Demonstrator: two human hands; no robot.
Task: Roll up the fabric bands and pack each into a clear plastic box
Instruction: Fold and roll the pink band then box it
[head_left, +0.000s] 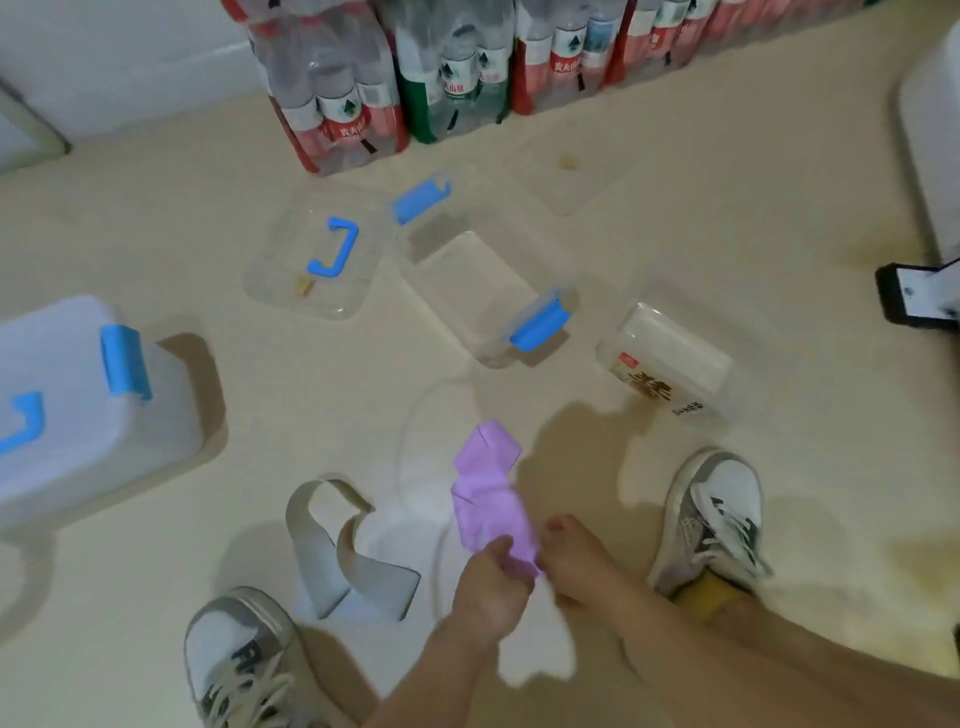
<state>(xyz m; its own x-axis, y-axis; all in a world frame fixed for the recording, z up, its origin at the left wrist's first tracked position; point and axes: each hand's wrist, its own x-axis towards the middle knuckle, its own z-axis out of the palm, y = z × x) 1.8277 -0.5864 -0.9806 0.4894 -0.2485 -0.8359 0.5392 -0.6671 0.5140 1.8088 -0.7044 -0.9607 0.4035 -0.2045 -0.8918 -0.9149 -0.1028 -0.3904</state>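
A purple fabric band (488, 488) hangs crumpled in the air above the floor. My left hand (491, 582) grips its near end, and my right hand (574, 558) pinches the same end from the right. A grey fabric band (343, 556) lies looped on the floor to the left of my hands. An open clear plastic box (488, 296) with blue latches stands farther away, its lid (317, 260) with a blue handle lying beside it on the left. A small clear box (670, 364) with a printed label lies to the right.
A larger closed box (88, 410) with blue latches stands at the left. Packs of water bottles (441, 73) line the far wall. My two shoes (717, 519) flank my hands. A black device (914, 301) sits at the right edge on the pale floor.
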